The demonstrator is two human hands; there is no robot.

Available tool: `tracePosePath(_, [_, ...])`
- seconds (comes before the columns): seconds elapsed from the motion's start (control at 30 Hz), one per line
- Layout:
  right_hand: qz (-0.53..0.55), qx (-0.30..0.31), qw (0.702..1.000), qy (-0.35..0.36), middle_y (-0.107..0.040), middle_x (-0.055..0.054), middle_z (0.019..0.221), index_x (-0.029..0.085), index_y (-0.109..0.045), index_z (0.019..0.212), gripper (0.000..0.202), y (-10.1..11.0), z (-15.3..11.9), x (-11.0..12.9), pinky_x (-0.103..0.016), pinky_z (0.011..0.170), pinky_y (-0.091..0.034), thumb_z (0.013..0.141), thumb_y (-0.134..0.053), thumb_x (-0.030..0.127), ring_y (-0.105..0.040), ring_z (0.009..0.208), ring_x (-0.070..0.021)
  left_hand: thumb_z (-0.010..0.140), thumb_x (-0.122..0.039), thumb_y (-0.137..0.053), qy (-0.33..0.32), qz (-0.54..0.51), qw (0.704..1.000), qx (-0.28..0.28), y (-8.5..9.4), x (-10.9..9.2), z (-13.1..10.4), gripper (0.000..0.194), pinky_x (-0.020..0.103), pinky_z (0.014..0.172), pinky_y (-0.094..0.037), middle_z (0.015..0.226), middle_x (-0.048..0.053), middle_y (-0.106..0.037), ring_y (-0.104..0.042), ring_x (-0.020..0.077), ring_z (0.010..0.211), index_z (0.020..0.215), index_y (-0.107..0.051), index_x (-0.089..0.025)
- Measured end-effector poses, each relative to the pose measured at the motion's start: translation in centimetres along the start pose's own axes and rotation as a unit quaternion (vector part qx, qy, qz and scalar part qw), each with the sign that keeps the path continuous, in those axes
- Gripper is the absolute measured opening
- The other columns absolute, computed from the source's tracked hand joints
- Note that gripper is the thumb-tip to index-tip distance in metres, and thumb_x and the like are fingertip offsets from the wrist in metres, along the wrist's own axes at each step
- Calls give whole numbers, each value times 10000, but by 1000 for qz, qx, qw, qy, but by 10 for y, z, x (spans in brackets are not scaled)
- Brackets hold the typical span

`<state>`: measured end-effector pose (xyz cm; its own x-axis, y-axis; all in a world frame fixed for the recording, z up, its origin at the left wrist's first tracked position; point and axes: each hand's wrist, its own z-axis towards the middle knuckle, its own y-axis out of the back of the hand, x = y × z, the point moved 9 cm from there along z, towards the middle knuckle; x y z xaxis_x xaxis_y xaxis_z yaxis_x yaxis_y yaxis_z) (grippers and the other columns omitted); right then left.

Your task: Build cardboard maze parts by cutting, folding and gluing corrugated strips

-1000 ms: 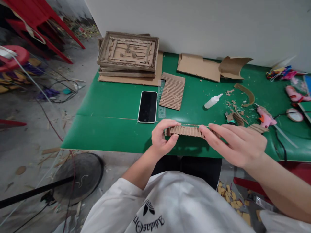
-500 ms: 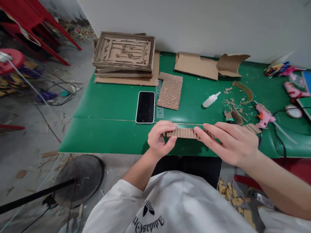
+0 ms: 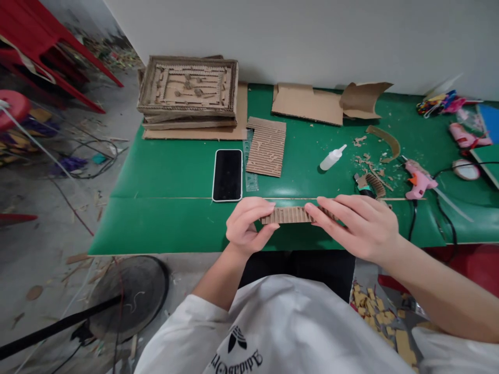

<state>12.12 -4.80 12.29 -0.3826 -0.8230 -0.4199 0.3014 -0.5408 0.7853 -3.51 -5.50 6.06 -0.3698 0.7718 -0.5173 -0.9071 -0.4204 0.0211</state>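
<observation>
A narrow strip of corrugated cardboard [image 3: 290,214] is held level above the table's front edge, its ridges facing me. My left hand [image 3: 249,223] pinches its left end between thumb and fingers. At the other end my right hand [image 3: 356,223] grips the strip, with the fingers laid along it and part of it hidden beneath them. Beyond my left hand lies a phone [image 3: 227,175] with a dark screen. Beside the phone, a ridged cardboard sheet [image 3: 267,148] overlaps a clear ruler [image 3: 251,182].
Stacked cardboard trays [image 3: 189,85] stand at the back left of the green table [image 3: 167,171]. A small white bottle [image 3: 332,158], a pink glue gun [image 3: 419,179] with its cord, cardboard scraps [image 3: 370,166] and a utility knife [image 3: 364,187] lie to the right. Flat cardboard [image 3: 307,104] rests by the wall.
My view has shifted slightly, so the table items appear a little further left. My hands keep their hold on the strip, and the right fingers have shifted slightly along it.
</observation>
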Motion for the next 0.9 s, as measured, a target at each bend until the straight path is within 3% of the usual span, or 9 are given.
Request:
tracePosePath(0.37, [28, -10, 999, -18, -727, -75, 993, 143, -610, 1146, 346, 0, -2, -3, -300, 787, -526, 808, -675, 179, -655, 842, -158, 794, -273, -685, -21, 21, 999, 12, 3, -3, 4, 267, 324, 625, -546, 862, 41, -697, -650, 174, 740, 1049, -646, -204])
tracePosePath(0.63, [67, 18, 990, -122, -714, -96, 1050, 185, -570, 1210, 425, 3, -36, -37, -356, 897, -517, 812, -673, 293, -670, 929, -193, 790, -283, -683, -19, 23, 1000, 8, 4, -1, 4, 238, 330, 576, -541, 827, 38, -695, -651, 183, 705, 1015, -658, -208])
tracePosePath(0.9, [130, 50, 976, -170, -717, -54, 984, 225, -580, 1198, 370, 4, -64, -58, -382, 933, -488, 833, -642, 246, -662, 884, -167, 773, -308, -692, -17, 32, 999, -5, 6, 2, 0, 219, 335, 544, -528, 774, 31, -686, -650, 195, 676, 970, -669, -216])
